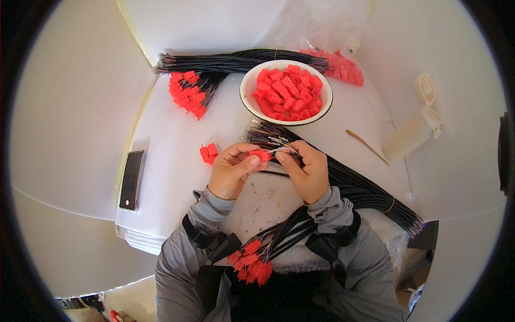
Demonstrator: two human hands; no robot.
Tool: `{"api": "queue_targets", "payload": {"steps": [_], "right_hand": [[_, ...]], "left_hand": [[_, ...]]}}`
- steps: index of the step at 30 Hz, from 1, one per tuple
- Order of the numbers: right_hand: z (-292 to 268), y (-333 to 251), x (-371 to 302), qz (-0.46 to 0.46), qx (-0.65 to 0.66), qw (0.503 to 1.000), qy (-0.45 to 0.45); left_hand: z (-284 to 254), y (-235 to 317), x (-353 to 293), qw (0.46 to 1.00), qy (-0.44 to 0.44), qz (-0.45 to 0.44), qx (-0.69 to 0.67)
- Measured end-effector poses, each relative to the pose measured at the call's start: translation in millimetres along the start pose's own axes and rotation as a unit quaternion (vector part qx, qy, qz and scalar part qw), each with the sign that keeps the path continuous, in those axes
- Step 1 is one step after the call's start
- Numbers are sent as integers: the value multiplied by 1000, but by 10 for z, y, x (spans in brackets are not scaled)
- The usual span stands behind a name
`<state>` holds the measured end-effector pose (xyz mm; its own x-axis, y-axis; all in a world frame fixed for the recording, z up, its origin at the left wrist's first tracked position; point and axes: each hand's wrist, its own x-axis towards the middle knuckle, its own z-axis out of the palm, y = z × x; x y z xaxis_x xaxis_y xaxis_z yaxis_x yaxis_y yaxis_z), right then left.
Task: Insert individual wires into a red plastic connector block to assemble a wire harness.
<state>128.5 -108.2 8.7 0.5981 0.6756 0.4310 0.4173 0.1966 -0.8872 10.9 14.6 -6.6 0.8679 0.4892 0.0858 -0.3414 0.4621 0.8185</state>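
Between finger and thumb, my left hand (229, 174) grips a small red plastic connector housing (261, 155). Close beside it, my right hand (310, 173) pinches thin wire ends at the housing's right side; whether they are inside it I cannot tell. Behind and to the right of my hands stretches a bundle of black cables (354, 185) with stripped, coloured wire ends, bound near its right end. A few loose red housings (208, 154) lie left of my left hand. Cables fitted with red housings (251, 262) rest in front of me, below my forearms.
A white enamel bowl (245, 102) full of red housings stands at the back. Behind it are another black cable bundle (225, 63), finished red-ended cables (189, 94) and a clear bag of red housings (343, 67). A phone (132, 180) lies left; a pointed brown stick (367, 146) and lidded cream container (410, 134) right.
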Motion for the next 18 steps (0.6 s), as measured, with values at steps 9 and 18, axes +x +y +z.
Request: {"api": "queue_targets", "payload": {"steps": [9,18], "right_hand": [[11,-45,10,7,-1,1000,-10],[17,-9,-4,7,-19,1000,-22]], "left_hand": [[-3,-55,-2,1000,11,0,-21],[-24,-79,-21,1000,6,18,-4]]}}
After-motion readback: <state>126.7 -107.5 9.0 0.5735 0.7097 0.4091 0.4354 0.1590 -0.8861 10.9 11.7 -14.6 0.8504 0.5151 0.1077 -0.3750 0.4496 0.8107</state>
